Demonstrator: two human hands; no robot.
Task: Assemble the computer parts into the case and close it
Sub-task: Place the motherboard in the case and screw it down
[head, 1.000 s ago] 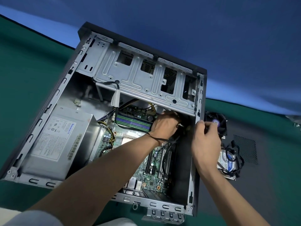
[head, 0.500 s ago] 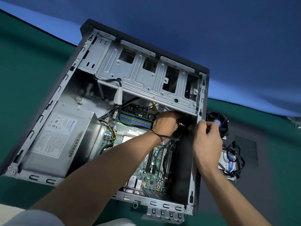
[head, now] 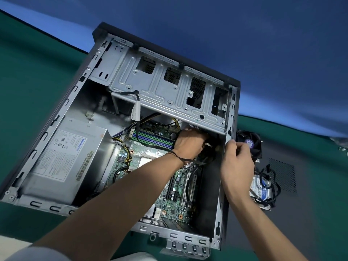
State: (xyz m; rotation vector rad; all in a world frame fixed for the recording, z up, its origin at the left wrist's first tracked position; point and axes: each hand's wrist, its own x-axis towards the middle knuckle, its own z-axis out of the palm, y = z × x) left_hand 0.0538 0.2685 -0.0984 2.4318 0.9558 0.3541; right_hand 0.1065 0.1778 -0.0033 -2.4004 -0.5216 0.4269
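Observation:
The open computer case [head: 56,117] lies on its side on the green table. Inside it are the green motherboard [head: 177,196], a silver power supply [head: 64,157] and the metal drive cage [head: 160,95]. My left hand [head: 190,144] reaches deep under the cage by the right wall, its fingers curled round a black cable bundle with a white connector [head: 208,145]. My right hand [head: 237,162] sits at the case's right rim with curled fingers pinching that edge. What the left fingers touch below is hidden.
A black fan [head: 250,142] lies just outside the right wall. A hard drive [head: 261,187] tangled in black cables rests on the dark side panel [head: 282,174] with its vent grid. A blue backdrop rises behind the table.
My right hand has crept slightly up the right rim, fingers closing in. My left hand stays in the same spot under the cage.

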